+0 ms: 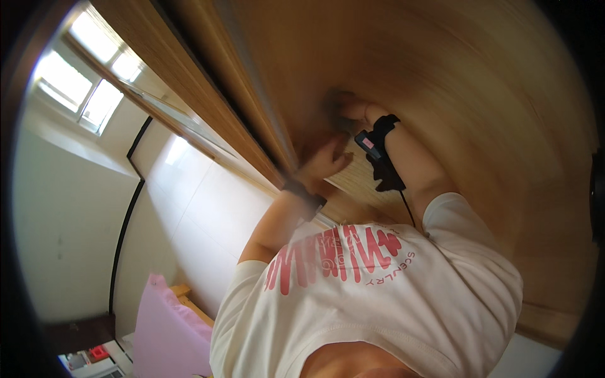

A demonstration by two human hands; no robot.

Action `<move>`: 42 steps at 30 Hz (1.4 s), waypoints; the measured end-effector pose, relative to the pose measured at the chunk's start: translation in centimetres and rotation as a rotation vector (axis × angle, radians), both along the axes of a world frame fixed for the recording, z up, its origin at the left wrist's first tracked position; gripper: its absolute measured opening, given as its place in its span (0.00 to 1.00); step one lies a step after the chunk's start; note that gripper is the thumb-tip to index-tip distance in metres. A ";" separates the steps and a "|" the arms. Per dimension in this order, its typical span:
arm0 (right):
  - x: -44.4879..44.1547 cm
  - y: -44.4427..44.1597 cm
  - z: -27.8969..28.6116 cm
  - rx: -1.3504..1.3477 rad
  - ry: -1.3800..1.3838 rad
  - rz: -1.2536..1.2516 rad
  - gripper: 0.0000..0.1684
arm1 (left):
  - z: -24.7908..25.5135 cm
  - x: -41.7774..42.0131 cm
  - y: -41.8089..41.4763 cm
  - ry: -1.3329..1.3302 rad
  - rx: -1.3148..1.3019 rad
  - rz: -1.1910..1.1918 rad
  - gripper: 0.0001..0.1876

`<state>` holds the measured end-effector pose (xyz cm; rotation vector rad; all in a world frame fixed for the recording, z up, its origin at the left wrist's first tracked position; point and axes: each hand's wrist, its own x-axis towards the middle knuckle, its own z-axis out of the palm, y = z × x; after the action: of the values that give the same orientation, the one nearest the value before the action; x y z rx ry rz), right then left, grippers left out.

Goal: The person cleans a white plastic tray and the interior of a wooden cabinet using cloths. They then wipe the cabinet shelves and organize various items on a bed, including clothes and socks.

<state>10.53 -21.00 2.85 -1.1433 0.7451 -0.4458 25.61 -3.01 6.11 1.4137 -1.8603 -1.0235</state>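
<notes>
Both my hands reach into a wooden cabinet or wardrobe, and motion blurs them. My left hand (326, 158) is low inside, close to the edge of the wooden side panel (264, 108). Its thumb stands off from the fingers, whose ends fade into shadow. Farther in, my right hand (354, 107) is beside a dark blurred patch (338, 106). Whether that patch is an object in its grip or a shadow, I cannot tell. A dark wrist strap (305, 198) circles my left wrist. On my right forearm sits a black strap with a small device (368, 143) and a cable.
Wood panels (472, 94) surround my right arm. To the left are a pale tiled floor (194, 208), a pale wall (71, 198) and bright windows (66, 80). A pink cloth (165, 326) hangs over a yellow wooden frame (191, 300) at lower left.
</notes>
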 end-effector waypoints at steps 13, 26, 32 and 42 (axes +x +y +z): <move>-4.3 -4.3 9.9 -0.529 1.148 0.225 0.28 | 10.2 8.5 -1.8 -0.158 0.144 0.229 0.31; -4.0 8.9 14.8 -0.899 1.186 0.563 0.29 | 11.5 9.2 2.8 0.224 0.164 0.251 0.16; -1.3 12.5 11.9 -0.988 0.671 0.559 0.27 | 14.9 16.8 2.4 -0.236 0.078 0.428 0.14; -0.6 14.0 10.4 -1.167 0.717 0.290 0.26 | 2.9 36.1 11.2 -0.468 0.290 0.844 0.29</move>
<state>9.90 -6.96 13.21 -2.5537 0.9178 -0.1845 61.68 8.22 9.06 2.4668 -1.1549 -0.5559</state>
